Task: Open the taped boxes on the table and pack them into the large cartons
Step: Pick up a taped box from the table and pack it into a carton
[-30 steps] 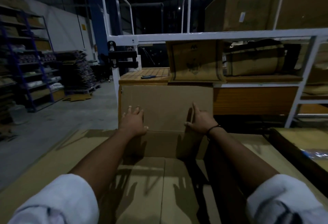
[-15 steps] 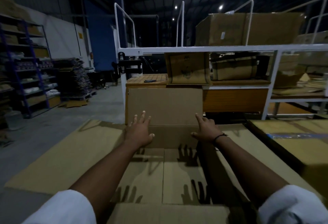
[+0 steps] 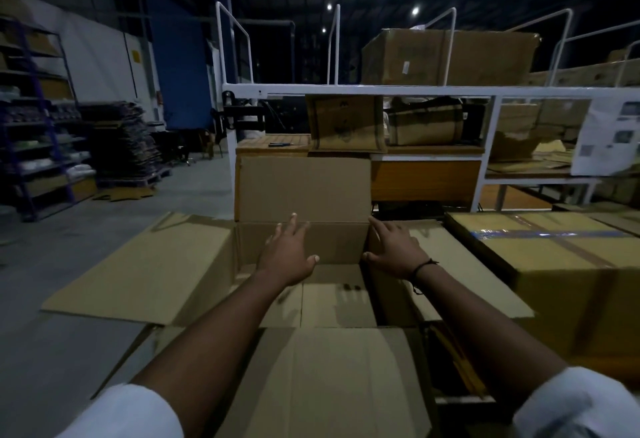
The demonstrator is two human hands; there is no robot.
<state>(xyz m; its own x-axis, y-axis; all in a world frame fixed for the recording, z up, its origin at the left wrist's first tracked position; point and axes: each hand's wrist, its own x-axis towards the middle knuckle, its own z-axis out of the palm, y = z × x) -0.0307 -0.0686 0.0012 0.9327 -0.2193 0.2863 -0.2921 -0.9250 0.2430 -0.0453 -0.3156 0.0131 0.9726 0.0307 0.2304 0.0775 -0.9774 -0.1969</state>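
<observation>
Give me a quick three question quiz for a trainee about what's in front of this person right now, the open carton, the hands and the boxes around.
1. True or false: the open carton already holds packed boxes.
2. Which hand wears a dark wristband: A left hand, B right hand?
3. What runs across the top of the closed box at right?

Key
1. False; only its bare bottom shows.
2. B.
3. A strip of tape.

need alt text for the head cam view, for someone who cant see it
Two bare hands reach into a large open carton with its flaps spread: the left hand open over the far wall, the right hand on the right rim. A taped box sits to the right, and a white metal rack holding cartons stands behind in a dim warehouse.
</observation>
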